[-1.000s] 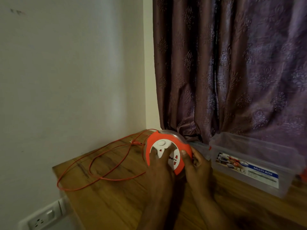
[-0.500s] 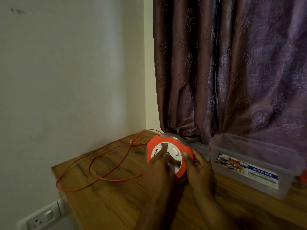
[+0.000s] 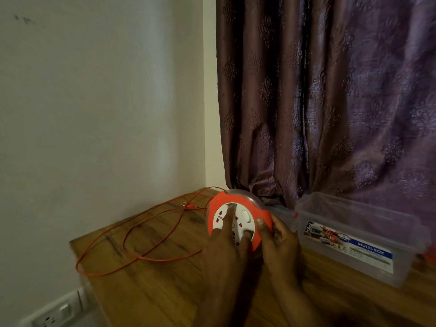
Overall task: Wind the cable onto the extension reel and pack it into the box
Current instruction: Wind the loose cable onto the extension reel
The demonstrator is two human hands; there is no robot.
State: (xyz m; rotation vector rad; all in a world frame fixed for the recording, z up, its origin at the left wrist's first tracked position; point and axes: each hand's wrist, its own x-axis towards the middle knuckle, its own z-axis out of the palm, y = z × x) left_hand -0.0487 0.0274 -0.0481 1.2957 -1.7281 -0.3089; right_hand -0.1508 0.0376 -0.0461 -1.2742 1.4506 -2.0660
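Observation:
The round orange extension reel (image 3: 219, 205) with a white socket face stands tilted on edge on the wooden table (image 3: 151, 293). My right hand (image 3: 282, 241) grips its right rim from behind. My left hand (image 3: 226, 244) lies on the white face, index finger stretched up across the sockets. A thin orange cable (image 3: 141, 232) runs from the reel's left side and lies in loose loops over the table's left part; its plug (image 3: 190, 205) rests near the wall. A clear plastic box (image 3: 358, 234) with a blue label sits to the right of the reel.
A white wall stands to the left and a purple patterned curtain (image 3: 330, 102) hangs behind the table. A white wall socket (image 3: 54, 313) sits below the table's left edge. The box's clear lid (image 3: 282, 210) lies behind the reel. Something red (image 3: 430, 257) shows at the far right.
The white face of the reel has turned under my left hand; its round button moved from upper left to upper right. The cable loops have pulled in slightly. My right hand keeps its hold.

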